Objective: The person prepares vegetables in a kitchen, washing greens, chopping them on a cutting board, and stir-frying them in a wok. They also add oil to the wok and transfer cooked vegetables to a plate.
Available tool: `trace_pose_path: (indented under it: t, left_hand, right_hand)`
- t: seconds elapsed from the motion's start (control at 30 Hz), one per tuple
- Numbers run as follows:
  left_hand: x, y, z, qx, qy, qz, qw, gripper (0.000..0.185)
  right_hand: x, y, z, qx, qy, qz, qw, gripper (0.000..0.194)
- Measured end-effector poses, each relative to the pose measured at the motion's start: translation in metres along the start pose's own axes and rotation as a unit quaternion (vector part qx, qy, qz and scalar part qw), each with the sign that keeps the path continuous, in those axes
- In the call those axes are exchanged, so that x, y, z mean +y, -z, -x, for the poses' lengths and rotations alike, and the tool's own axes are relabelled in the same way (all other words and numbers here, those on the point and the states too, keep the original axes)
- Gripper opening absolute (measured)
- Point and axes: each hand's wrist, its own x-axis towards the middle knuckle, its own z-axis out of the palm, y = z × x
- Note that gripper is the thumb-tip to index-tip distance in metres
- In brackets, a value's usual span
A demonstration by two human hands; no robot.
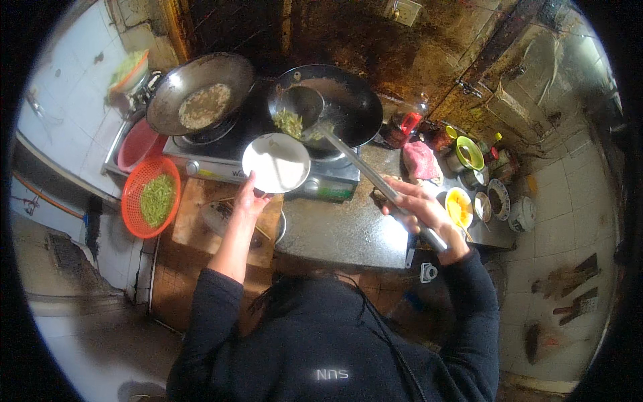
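Observation:
A white bowl (277, 163) is held by its near rim in my left hand (249, 200), close in front of the right-hand wok. My right hand (421, 211) grips the long metal handle of a cooking ladle (307, 103). The ladle's dark round head lies inside the black wok (354, 95), with shredded green food (288, 123) in and beside it. Some more of this food lies on the wok's bottom. Both woks are on a gas stove (221, 163). The left wok (226, 68) holds a shallow brownish liquid with pale bits or foam.
An orange colander (130, 211) of green shreds stands left, by a wooden board (193, 198). A red basin (143, 145) sits behind it. Right of the stove are a pink cloth (422, 161), a green-rimmed container (470, 152), a yellow-lined bowl (458, 207) and several jars.

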Motion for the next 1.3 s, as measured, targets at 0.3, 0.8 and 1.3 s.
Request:
trace_pose_path:
  t: [0.3,0.8,1.3]
  left_hand:
    - [-0.011,0.016,0.004,0.033,0.007,0.012,0.999,0.061]
    - [-0.012,0.006,0.011,-0.011,0.000,0.017,1.000,0.055]
    - [-0.014,0.002,0.018,0.013,0.006,0.017,1.000,0.053]
  right_hand:
    - [0.063,-0.071,0.037,0.130,0.078,0.424,0.893,0.053]
    - [0.000,0.023,-0.049,0.224,0.061,0.389,0.892,0.061]
    - [0.044,-0.063,0.049,0.093,0.141,0.454,0.875,0.058]
